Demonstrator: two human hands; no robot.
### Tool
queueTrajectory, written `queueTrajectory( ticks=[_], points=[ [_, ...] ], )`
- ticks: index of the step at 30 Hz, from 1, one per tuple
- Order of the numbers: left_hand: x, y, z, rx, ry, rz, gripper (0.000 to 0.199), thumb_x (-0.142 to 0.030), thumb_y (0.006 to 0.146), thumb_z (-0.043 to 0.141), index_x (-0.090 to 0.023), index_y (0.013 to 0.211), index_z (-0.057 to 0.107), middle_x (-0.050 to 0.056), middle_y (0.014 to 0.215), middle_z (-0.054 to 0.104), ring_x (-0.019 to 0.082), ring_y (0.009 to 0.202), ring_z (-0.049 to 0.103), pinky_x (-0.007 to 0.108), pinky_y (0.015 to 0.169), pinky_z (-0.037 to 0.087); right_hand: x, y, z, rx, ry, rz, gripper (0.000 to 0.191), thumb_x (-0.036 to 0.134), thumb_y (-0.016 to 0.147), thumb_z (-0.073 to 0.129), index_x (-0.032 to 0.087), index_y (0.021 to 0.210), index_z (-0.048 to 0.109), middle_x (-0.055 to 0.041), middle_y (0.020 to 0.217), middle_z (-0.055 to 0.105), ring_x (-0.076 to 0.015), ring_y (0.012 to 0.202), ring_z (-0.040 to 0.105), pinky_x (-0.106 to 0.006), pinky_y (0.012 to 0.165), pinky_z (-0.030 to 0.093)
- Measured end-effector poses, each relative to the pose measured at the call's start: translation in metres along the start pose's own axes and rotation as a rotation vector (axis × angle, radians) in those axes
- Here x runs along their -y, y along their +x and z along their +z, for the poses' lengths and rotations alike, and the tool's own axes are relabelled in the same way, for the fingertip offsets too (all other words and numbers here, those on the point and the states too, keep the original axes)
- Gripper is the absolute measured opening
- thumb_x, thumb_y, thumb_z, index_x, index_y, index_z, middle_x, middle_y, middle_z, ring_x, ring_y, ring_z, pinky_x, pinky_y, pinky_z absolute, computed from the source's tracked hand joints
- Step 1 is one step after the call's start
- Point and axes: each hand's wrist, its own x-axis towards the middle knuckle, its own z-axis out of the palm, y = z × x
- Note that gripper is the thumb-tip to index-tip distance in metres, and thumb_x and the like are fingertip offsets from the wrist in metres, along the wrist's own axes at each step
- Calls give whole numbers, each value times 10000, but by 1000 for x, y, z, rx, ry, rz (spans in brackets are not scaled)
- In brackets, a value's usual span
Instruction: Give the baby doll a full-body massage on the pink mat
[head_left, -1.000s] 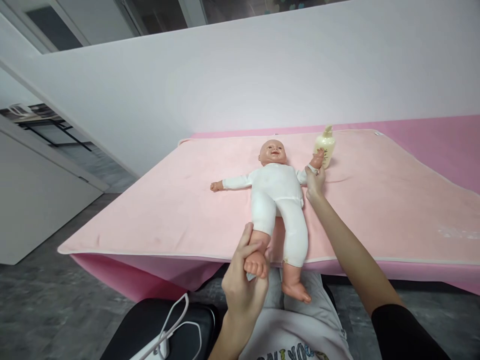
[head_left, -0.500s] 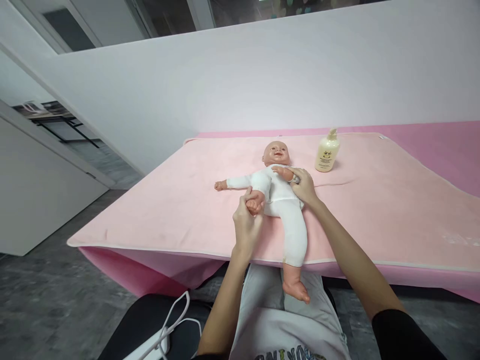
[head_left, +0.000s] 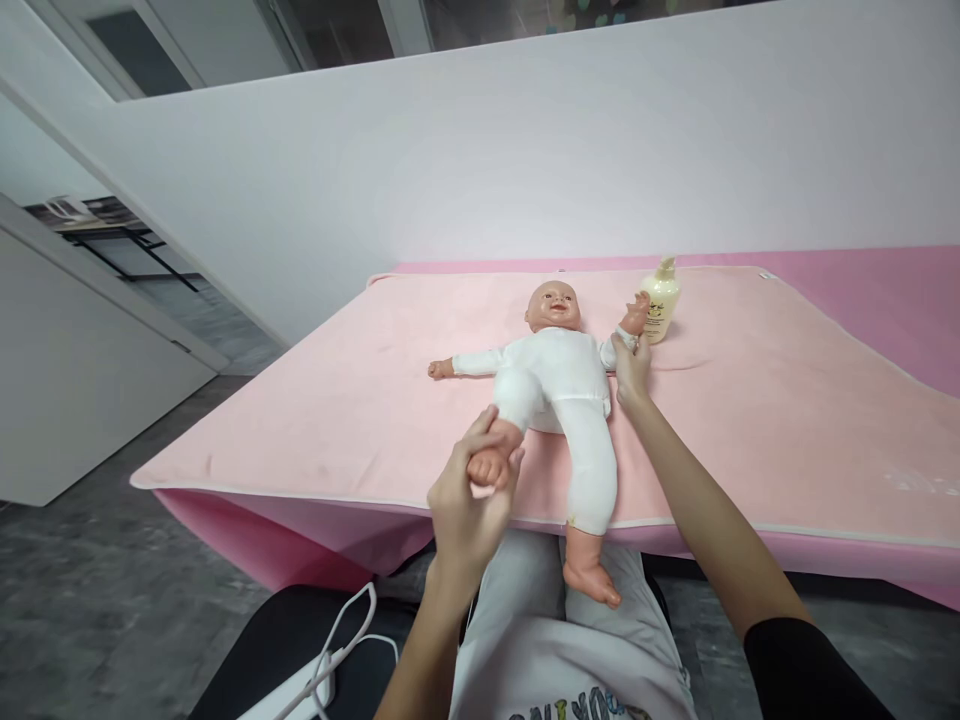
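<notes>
A baby doll (head_left: 574, 365) with a white cloth body lies on its back, its head toward the wall. My left hand (head_left: 469, 490) is closed around the ankle and foot of its leg on the left, which is bent at the knee. With my right hand (head_left: 632, 370) I grip the doll's arm on the right near the wrist, held out to the side. The doll's hand overlaps a pale yellow pump bottle (head_left: 661, 305) in view; I cannot tell if they touch. Its other arm stretches flat to the left, and its other leg hangs over the table edge.
A light pink blanket (head_left: 330, 400) covers the table over a darker pink cloth (head_left: 885, 300). A white wall (head_left: 525, 160) rises behind. At lower left, a white power strip with cables (head_left: 300, 690) lies on a black seat (head_left: 262, 640).
My right hand has drawn the doll's arm from across its chest out to the right. My left hand has pulled the bent leg down toward me and slightly left.
</notes>
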Motion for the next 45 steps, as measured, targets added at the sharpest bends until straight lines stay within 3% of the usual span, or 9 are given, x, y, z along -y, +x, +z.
queueTrajectory(
  ticks=[5, 8, 13, 19, 23, 27, 35, 39, 45],
  points=[
    [26, 51, 52, 170, 45, -44, 270, -199, 778, 600, -210, 1047, 572, 83, 1213, 645, 211, 957, 677, 300, 771, 545, 7, -22, 7, 389, -378, -457, 387, 152, 671, 552, 213, 1041, 645, -54, 1044, 662, -229, 1015, 554, -417, 971, 400],
    [31, 60, 68, 220, 90, -27, 372, -170, 788, 556, -193, 1158, 539, 89, 1194, 654, 211, 908, 685, 302, 751, 541, 8, -28, 8, 500, -539, -597, 455, 82, 650, 504, 229, 1050, 661, -51, 1029, 672, -244, 1034, 548, -451, 995, 365],
    [15, 43, 51, 201, 100, 91, 410, -143, 771, 584, -206, 1173, 538, 71, 1227, 637, 203, 1000, 664, 291, 803, 543, 5, -23, 7, 386, -414, -441, 434, 141, 671, 524, 211, 1088, 625, -63, 1108, 651, -232, 1032, 556, -418, 956, 405],
    [-7, -16, 5, -30, 12, 135, 257, -155, 750, 662, -198, 990, 580, 82, 1191, 657, 204, 1045, 652, 319, 887, 543, -3, -11, 5, 50, -103, -64, 341, 291, 713, 554, 186, 1036, 532, -49, 1021, 634, -185, 896, 587, -352, 856, 458],
    [-14, -43, -12, -54, 3, 134, 242, -98, 721, 677, -196, 923, 589, 79, 1192, 656, 199, 1045, 652, 332, 925, 533, -4, -6, 4, -115, -7, 65, 334, 358, 749, 535, 182, 1027, 478, -80, 1078, 597, -190, 942, 586, -352, 858, 457],
    [-11, -20, -5, -92, -40, 73, 201, -150, 744, 669, -202, 915, 577, 69, 1178, 665, 202, 1071, 641, 326, 905, 538, 2, -14, 5, 46, -60, -97, 371, 340, 750, 559, 189, 1086, 518, -70, 1097, 614, -192, 968, 577, -350, 880, 448],
    [26, 48, 58, 106, 27, -117, 365, -180, 784, 576, -204, 1149, 566, 75, 1165, 670, 208, 929, 680, 307, 768, 539, 13, -31, 6, 506, -544, -640, 489, 80, 647, 474, 229, 1079, 645, -50, 1047, 655, -233, 1033, 535, -425, 998, 362],
    [27, 46, 60, 141, 8, -109, 356, -200, 787, 580, -206, 1143, 568, 73, 1183, 661, 206, 954, 673, 305, 775, 534, 11, -29, 6, 473, -520, -595, 490, 90, 657, 460, 226, 1099, 623, -54, 1091, 647, -236, 1054, 530, -428, 989, 370],
    [11, 12, 31, 6, -30, -120, 146, -212, 786, 624, -225, 920, 567, 73, 1271, 608, 211, 1130, 606, 333, 891, 523, 4, -22, 7, 223, -218, -295, 407, 230, 726, 493, 201, 1130, 536, -59, 1097, 631, -197, 984, 558, -351, 881, 446]
  ],
)
